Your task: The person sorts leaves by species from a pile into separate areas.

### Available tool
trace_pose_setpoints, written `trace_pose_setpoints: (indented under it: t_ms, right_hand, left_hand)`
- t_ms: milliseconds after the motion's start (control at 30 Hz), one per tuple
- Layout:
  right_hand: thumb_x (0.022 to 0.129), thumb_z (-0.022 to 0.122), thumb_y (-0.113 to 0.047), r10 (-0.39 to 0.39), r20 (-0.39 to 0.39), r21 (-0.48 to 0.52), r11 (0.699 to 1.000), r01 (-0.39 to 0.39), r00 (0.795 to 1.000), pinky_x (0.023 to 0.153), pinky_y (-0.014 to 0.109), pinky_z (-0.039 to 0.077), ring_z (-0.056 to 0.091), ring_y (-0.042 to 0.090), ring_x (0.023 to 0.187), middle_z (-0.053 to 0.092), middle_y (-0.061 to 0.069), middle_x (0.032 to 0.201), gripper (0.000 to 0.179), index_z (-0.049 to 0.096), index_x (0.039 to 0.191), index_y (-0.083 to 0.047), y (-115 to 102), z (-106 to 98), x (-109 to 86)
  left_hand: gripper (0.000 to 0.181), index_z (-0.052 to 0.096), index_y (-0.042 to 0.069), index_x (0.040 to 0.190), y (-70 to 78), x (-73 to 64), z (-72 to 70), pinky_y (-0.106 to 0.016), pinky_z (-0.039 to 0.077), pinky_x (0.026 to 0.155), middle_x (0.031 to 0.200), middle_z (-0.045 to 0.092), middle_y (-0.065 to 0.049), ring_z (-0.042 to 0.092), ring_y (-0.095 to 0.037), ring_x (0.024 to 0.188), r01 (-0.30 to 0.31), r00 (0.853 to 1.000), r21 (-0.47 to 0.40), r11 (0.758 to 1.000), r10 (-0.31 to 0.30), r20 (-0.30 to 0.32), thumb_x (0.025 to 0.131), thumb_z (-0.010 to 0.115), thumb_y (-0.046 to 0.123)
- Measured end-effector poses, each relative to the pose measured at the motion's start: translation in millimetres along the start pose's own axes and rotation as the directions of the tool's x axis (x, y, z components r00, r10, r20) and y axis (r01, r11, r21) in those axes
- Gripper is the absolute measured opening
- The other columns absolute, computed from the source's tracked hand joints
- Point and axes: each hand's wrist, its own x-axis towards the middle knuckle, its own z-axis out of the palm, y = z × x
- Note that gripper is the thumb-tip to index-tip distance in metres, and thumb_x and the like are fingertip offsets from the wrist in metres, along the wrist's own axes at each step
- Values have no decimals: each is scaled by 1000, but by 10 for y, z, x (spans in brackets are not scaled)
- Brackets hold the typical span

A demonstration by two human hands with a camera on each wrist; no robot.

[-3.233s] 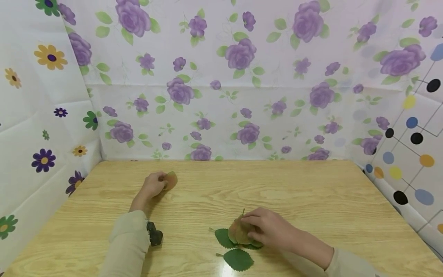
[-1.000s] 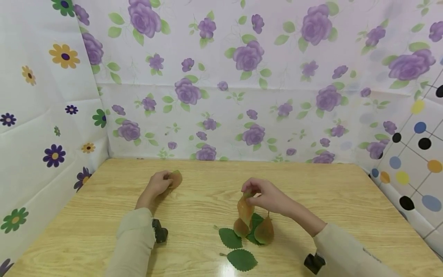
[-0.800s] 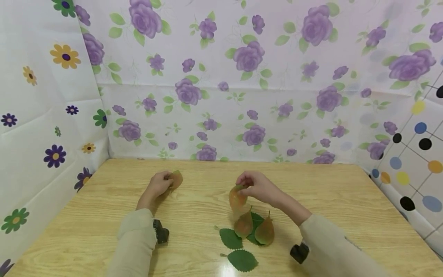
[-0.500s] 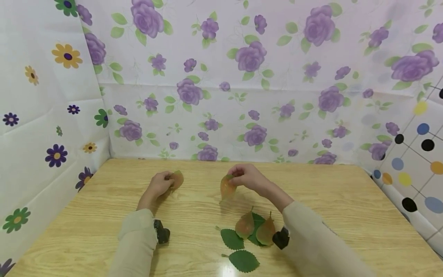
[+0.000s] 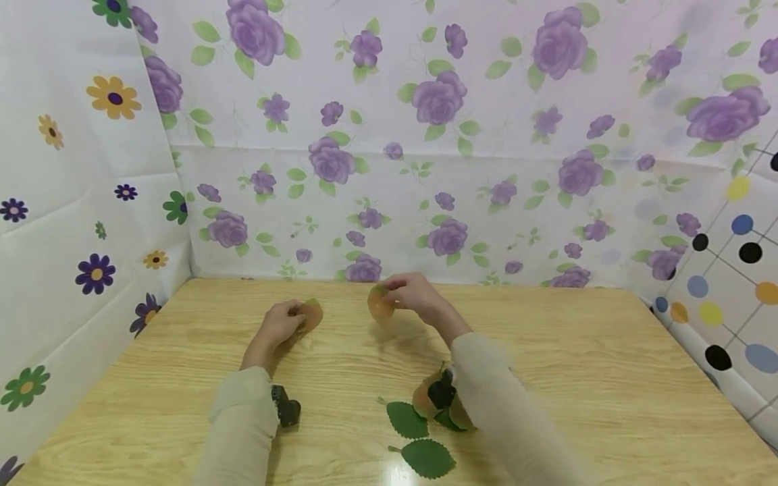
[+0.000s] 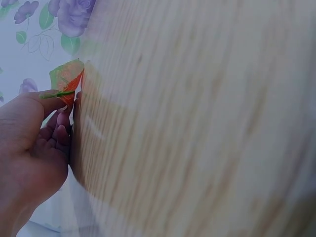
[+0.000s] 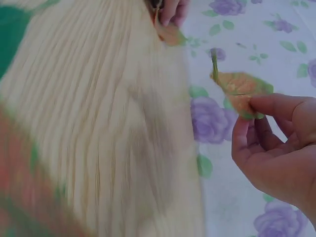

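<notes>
At the far left of the table, my left hand (image 5: 282, 322) pinches an orange-green artificial leaf (image 5: 313, 315) down at the wood; its green stem shows by the thumb in the left wrist view. My right hand (image 5: 416, 295) holds a second orange-green leaf (image 7: 242, 86) between thumb and fingertips, raised over the back of the table, its stem pointing away from the fingers. Below the right forearm lies a reddish-brown leaf (image 5: 423, 397), partly hidden by the wrist camera. Another such leaf (image 5: 463, 416) is mostly covered by the sleeve.
Two green serrated leaves (image 5: 407, 420) (image 5: 428, 459) lie at the front middle of the wood-grain table (image 5: 340, 378). A third green leaf (image 5: 447, 422) peeks out beneath the brownish ones. Flowered cloth (image 5: 389, 202) hangs along the table's back edge; patterned cloth stands at both sides.
My right hand has lifted an orange-green leaf off the pile and carried it back and left, towards the left hand. The left hand stays on its leaf.
</notes>
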Motion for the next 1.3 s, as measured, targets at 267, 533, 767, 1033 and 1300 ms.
trace_pose_setpoints:
  t_ms: [267,533,767,1033,1300]
  right_hand:
    - [86,64,10,39,-92,157,987,-24,995,86,36,54,63,24,96,64,16,107,24,65,110,10,141,375,266]
    - [86,68,4,81,-181,141,988,-56,980,72,26,56,64,13,77,70,14,99,18,69,103,8,417,590,384]
    - [83,72,1,36,-310,87,996,-10,950,66,22,54,62,10,70,71,10,89,13,73,95,5,513,745,502]
    - [81,73,2,29,-364,35,999,-17,931,64,21,53,60,10,68,71,10,87,10,73,91,3,493,829,510]
    - [81,74,1,-22,-350,-31,999,12,937,66,23,53,60,13,72,70,8,83,6,73,87,2,462,879,555]
  left_hand:
    - [34,51,-13,129,-34,0,24,-51,43,98,126,53,-31,48,-44,118,6,1000,-6,1000,-6,-17,98,51,1]
    - [35,50,-14,129,-44,20,93,-50,44,97,127,52,-31,48,-44,118,-3,1000,-19,1000,2,-17,97,52,0]
    - [34,51,-15,127,-75,-3,69,-50,45,94,122,54,-30,50,-44,114,-2,999,22,1000,3,-37,96,53,0]
    - [34,53,-15,125,-28,32,145,-48,47,92,116,58,-28,53,-42,109,-20,999,18,1000,21,-50,95,55,-1]
    - [37,52,-14,128,2,26,93,-48,47,92,118,57,-28,53,-40,110,36,994,8,999,-35,-102,95,57,2]
